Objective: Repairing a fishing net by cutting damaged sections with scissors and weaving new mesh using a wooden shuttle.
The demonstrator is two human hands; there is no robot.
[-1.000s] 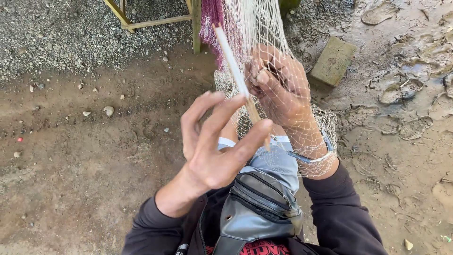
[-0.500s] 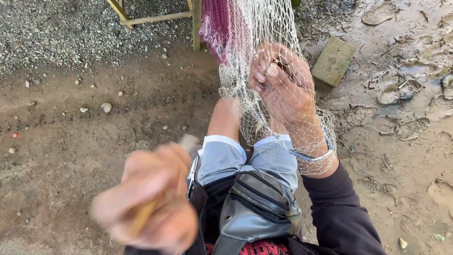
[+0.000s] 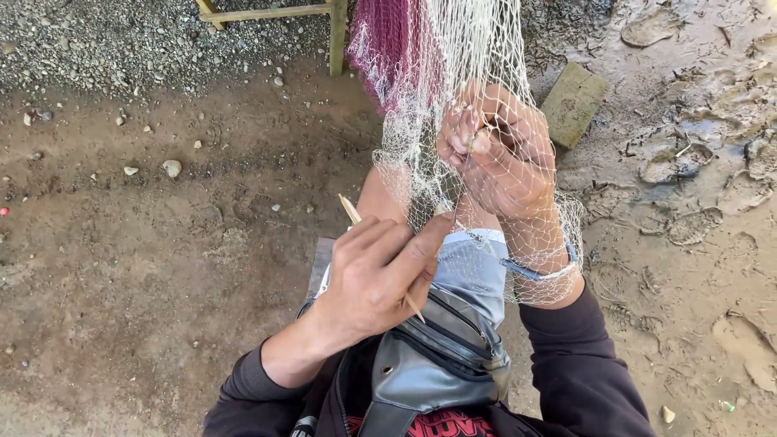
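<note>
Right of centre in the frame, we see the right hand (image 3: 502,154) raised inside the pale fishing net (image 3: 453,73), fingers curled and pinching a few meshes near the fingertips, so the netting hangs stretched and open to work on; below it, at centre, the left hand (image 3: 380,275) is closed around a thin wooden netting needle (image 3: 354,212), whose tip juts toward the upper left while its other end pokes out under the palm; whether twine runs from it to the net we cannot quite tell. A grey waist bag (image 3: 429,364) sits at lower centre; a flat stone block (image 3: 573,103) lies at upper right. Half a second ago the left hand was a blur low at the left; it has since swung back up under the net, while the right has kept its grip.
</note>
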